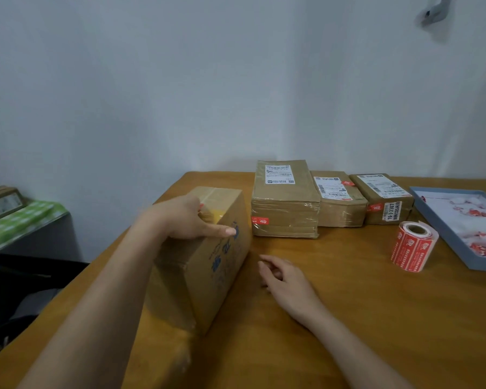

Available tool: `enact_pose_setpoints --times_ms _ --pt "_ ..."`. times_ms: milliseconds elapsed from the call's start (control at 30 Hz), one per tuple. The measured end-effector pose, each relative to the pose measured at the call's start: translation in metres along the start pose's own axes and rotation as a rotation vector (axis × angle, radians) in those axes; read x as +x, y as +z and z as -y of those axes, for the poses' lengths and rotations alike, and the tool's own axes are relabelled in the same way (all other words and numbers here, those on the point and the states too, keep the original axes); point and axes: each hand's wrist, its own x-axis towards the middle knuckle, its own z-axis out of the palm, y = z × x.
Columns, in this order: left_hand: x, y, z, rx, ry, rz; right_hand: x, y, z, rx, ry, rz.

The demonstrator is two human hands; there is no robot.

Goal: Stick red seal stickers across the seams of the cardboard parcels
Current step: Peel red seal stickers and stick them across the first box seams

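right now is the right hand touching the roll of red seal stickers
Apart. The head view shows the right hand low over the wooden table beside the large cardboard box, with a wide stretch of bare tabletop between it and the roll of red seal stickers.

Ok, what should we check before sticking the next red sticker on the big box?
1. Big box held steady: ok, left hand rests on its top.
2. Right hand free to fetch a sticker: ok, it holds nothing.
3. Sticker roll nearby: ok, on the table, right of the hands.
4. Sticker already peeled: not ok, none in either hand.
5. Top seam uncovered: cannot tell, the left hand hides part of it.
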Motion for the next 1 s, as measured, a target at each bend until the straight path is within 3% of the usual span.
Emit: enact_pose_setpoints --times_ms 200,400,700,833,1000 --pt "0.016 0.010 0.008 -0.228 -0.127 -0.120 -0.004 -0.001 -0.001 0.031 0.002 0.003" --pt "0.007 -0.004 0.014 -0.733 -0.091 -0.305 -0.002 -0.008 0.007 0.282 0.054 0.074" --pt "-0.002 0.003 0.008 -1.019 0.154 -0.044 -0.004 -0.020 0.010 0.678 0.089 0.163" --pt "-0.004 0.004 0.016 -1.113 0.296 0.020 -0.009 -0.041 0.018 0.906 -0.018 0.079" --pt "-0.014 -0.004 0.015 -1.186 0.243 0.006 -0.014 -0.046 0.019 0.909 -0.059 0.031"
